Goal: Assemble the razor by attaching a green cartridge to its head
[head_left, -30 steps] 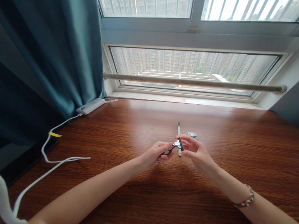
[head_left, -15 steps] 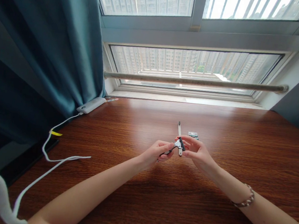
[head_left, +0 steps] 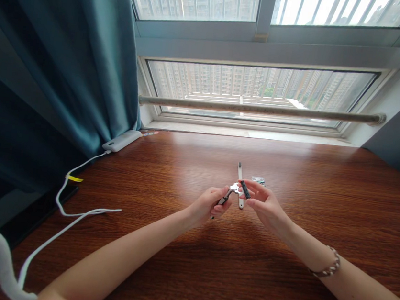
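My left hand (head_left: 211, 202) is closed around the dark, silver-topped razor handle (head_left: 224, 198), which slants up to the right. My right hand (head_left: 264, 200) pinches a black razor head (head_left: 245, 190) between thumb and fingers. It sits right beside the handle's shiny silver end (head_left: 234, 187), apparently apart from it by a narrow gap. Beneath and behind them, a pale toothbrush (head_left: 240, 171) lies on the table, bristles toward the window, its middle partly hidden. Just beyond my right fingers is a small clear and teal pack (head_left: 258, 180), partly covered.
The brown wooden table (head_left: 169, 166) reaches the window sill. At the left, a white power strip (head_left: 122, 141) rests by the blue curtain (head_left: 98, 61), with a white cable (head_left: 63, 187) running toward me. A metal rail (head_left: 262, 111) crosses the window.
The black razor head was on the handle's silver end and now appears separated in my right hand. My left hand has tilted the handle more upright and shifted slightly left.
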`<act>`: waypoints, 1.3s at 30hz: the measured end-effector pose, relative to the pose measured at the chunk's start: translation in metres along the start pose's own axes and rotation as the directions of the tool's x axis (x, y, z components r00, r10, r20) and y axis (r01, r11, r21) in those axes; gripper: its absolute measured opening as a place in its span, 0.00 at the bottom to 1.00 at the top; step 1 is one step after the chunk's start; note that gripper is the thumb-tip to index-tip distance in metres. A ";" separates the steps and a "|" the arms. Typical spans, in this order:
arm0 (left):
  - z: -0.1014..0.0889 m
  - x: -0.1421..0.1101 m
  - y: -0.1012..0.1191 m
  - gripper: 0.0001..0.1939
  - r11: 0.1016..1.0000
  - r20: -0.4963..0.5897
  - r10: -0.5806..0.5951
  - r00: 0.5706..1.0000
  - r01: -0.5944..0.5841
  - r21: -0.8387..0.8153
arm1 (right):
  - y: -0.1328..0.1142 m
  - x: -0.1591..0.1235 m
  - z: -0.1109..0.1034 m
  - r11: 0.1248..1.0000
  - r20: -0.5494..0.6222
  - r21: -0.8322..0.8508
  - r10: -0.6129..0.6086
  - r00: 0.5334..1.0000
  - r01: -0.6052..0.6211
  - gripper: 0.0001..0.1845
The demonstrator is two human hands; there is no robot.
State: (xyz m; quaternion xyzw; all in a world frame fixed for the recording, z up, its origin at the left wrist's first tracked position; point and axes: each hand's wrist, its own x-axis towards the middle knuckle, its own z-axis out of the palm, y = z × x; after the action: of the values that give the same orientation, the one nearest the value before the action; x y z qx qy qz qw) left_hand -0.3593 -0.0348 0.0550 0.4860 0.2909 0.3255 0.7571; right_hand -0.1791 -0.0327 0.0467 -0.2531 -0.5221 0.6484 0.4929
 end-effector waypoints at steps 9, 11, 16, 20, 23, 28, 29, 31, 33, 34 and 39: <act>-0.005 0.002 0.002 0.25 0.945 0.185 -0.036 0.982 0.094 -0.314 | -0.004 -0.002 0.002 0.998 -0.030 0.047 0.032 0.999 -0.030 0.19; -0.006 0.002 0.002 0.25 0.931 0.220 -0.067 0.973 0.140 -0.337 | -0.004 -0.002 0.002 0.998 -0.032 0.053 0.048 0.998 -0.046 0.18; -0.007 0.001 0.003 0.24 0.882 0.251 -0.127 0.959 0.225 -0.414 | -0.002 -0.003 0.001 0.995 -0.012 0.075 0.064 0.998 -0.063 0.17; -0.007 0.001 0.003 0.25 0.852 0.252 -0.154 0.955 0.257 -0.455 | -0.001 -0.002 0.000 0.993 -0.016 0.091 0.080 0.997 -0.078 0.17; -0.008 0.002 0.003 0.26 0.834 0.256 -0.162 0.953 0.271 -0.481 | -0.002 -0.002 0.000 0.991 -0.013 0.100 0.086 0.996 -0.084 0.16; -0.009 0.002 0.001 0.26 0.823 0.245 -0.181 0.952 0.283 -0.493 | -0.002 -0.001 0.002 0.997 -0.048 -0.014 0.079 0.996 -0.080 0.16; -0.009 0.002 0.001 0.26 0.823 0.245 -0.183 0.952 0.285 -0.492 | -0.001 0.000 0.002 0.995 -0.062 -0.056 0.074 0.995 -0.077 0.17; -0.009 0.001 0.001 0.26 0.823 0.254 -0.187 0.949 0.292 -0.487 | 0.003 0.001 0.002 0.985 -0.084 -0.156 0.060 0.995 -0.073 0.20; -0.010 0.001 0.002 0.26 0.825 0.273 -0.192 0.943 0.306 -0.476 | 0.007 0.002 -0.001 0.958 -0.108 -0.278 0.049 0.993 -0.078 0.23; -0.010 0.000 0.002 0.25 0.826 0.280 -0.191 0.941 0.308 -0.472 | 0.008 0.003 -0.002 0.934 -0.124 -0.347 0.048 0.991 -0.089 0.24; -0.012 0.001 0.003 0.24 0.836 0.254 -0.175 0.951 0.280 -0.473 | 0.015 0.002 -0.010 0.681 -0.167 -0.719 0.020 0.986 -0.136 0.23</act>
State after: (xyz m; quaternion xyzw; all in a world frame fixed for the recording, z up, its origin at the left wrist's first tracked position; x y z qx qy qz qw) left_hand -0.3685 -0.0264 0.0537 0.2638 0.1742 0.2467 0.9161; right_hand -0.1766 -0.0258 0.0302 -0.4966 -0.6878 0.3879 0.3603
